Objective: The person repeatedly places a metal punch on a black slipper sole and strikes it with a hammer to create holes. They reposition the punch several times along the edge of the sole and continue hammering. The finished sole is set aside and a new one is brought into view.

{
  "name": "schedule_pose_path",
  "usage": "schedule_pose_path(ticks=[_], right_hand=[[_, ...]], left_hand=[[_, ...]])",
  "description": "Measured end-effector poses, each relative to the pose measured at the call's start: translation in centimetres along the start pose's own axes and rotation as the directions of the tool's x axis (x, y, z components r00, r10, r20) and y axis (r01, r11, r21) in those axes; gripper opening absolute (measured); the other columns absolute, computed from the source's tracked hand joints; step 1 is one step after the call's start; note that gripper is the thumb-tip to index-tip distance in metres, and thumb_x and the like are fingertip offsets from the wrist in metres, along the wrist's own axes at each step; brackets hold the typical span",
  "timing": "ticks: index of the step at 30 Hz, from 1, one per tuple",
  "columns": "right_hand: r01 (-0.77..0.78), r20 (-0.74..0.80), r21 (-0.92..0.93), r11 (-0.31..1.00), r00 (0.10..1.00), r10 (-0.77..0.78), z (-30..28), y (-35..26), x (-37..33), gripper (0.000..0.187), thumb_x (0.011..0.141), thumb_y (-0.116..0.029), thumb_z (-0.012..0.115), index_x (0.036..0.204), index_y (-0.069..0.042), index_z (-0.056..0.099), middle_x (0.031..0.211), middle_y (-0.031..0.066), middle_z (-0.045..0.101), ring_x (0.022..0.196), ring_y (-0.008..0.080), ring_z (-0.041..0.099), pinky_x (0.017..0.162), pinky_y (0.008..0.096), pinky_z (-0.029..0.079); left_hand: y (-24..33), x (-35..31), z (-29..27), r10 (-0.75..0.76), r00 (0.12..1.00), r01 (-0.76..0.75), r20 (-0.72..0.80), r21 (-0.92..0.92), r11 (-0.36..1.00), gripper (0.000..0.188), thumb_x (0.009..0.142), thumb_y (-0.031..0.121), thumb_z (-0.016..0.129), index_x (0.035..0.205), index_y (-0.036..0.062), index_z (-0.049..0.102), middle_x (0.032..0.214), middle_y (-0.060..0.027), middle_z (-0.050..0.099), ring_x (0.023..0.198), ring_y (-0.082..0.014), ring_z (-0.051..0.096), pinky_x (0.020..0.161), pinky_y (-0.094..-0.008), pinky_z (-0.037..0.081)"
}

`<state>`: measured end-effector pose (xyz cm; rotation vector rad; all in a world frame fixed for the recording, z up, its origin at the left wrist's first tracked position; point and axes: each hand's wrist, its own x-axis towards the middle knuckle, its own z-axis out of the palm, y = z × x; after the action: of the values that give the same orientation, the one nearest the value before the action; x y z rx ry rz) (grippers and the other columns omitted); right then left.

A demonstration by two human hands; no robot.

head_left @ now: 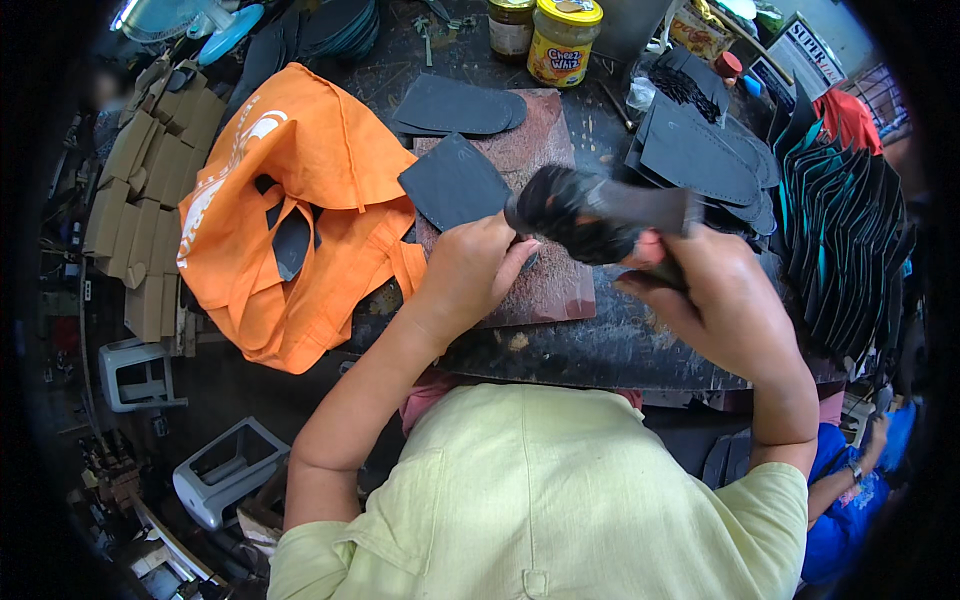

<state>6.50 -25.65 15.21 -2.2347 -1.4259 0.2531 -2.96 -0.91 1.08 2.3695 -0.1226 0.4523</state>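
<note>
My right hand (725, 290) is closed round a hammer (575, 215), smeared by motion, with a bulky black wrapped part toward the left. It hangs over a worn reddish board (550, 290) on the dark workbench. On that board my left hand (468, 265) rests with its fingers pinched together. What they hold is hidden behind the hammer. Touching the left fingers, a black flat square-ended piece (455, 182) lies on the board. Just beyond it is a stack of black sole-shaped pieces (460, 105).
An orange cloth bag (370, 165) lies crumpled left of the board. Two jars, one with a yellow label (562, 48), stand at the back. On the right are more black sole shapes (690, 150) and a long row of black pieces (835, 240). A person in blue (835, 500) is at lower right.
</note>
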Motion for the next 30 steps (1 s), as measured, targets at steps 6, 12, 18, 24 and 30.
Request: schedule_pose_path(ticks=[6, 12, 18, 24, 30], right_hand=[[0.226, -0.487, 0.625, 0.747, 0.861, 0.147, 2.5, -1.5, 0.4, 0.053, 0.09, -0.004, 0.082, 0.132, 0.006, 0.052, 0.1, 0.015, 0.073, 0.096, 0.0252, 0.075, 0.086, 0.0352, 0.057], [-0.091, 0.003, 0.081, 0.993, 0.996, 0.091, 1.6, -0.4, 0.4, 0.042, 0.087, -0.005, 0.078, 0.123, -0.001, 0.056, 0.1, 0.0218, 0.071, 0.095, 0.0463, 0.069, 0.078, 0.0468, 0.055], [0.013, -0.26, 0.226, 0.974, 0.964, 0.048, 0.3, -1.3, 0.2, 0.043, 0.085, -0.006, 0.082, 0.122, 0.0, 0.059, 0.101, 0.0211, 0.071, 0.091, 0.0426, 0.07, 0.078, 0.0433, 0.057], [-0.022, -0.107, 0.111, 0.994, 0.994, 0.034, 2.8, -0.6, 0.3, 0.045, 0.088, -0.009, 0.08, 0.125, -0.001, 0.056, 0.097, 0.0218, 0.071, 0.09, 0.0428, 0.07, 0.076, 0.0473, 0.055], [-0.047, -0.055, 0.114, 0.992, 0.997, 0.053, 1.6, -0.6, 0.6, 0.036, 0.086, -0.007, 0.079, 0.116, -0.001, 0.061, 0.095, 0.0208, 0.071, 0.088, 0.0456, 0.069, 0.076, 0.0447, 0.054]], left_hand=[[-0.5, 0.3, -0.2, 0.019, 0.999, -0.016, 0.043, -0.061, 0.998, 0.021, 0.095, 0.021, 0.074, 0.094, 0.0014, 0.067, 0.085, -0.0178, 0.068, 0.082, -0.0391, 0.069, 0.072, -0.0478, 0.054], [-0.1, -0.5, -0.4, 0.11, 0.994, -0.109, -0.001, 0.074, 0.991, 0.019, 0.096, 0.021, 0.074, 0.096, 0.0031, 0.068, 0.085, -0.0163, 0.069, 0.082, -0.0383, 0.069, 0.072, -0.0469, 0.054], [-0.5, -0.3, -0.8, -0.078, 0.994, 0.088, 0.073, -0.136, 0.987, 0.019, 0.097, 0.021, 0.073, 0.095, 0.0027, 0.068, 0.086, -0.0165, 0.069, 0.084, -0.0371, 0.069, 0.073, -0.0465, 0.054], [-0.1, -0.8, -1.1, 0.072, 0.994, -0.077, 0.079, 0.062, 0.995, 0.018, 0.095, 0.021, 0.074, 0.099, 0.004, 0.07, 0.087, -0.0172, 0.07, 0.085, -0.0378, 0.07, 0.074, -0.0479, 0.055], [-0.4, -1.0, -1.1, 0.001, 1.0, -0.001, 0.015, 0.013, 1.0, 0.018, 0.096, 0.02, 0.074, 0.098, 0.0028, 0.069, 0.088, -0.0172, 0.07, 0.081, -0.0383, 0.07, 0.072, -0.045, 0.055]])
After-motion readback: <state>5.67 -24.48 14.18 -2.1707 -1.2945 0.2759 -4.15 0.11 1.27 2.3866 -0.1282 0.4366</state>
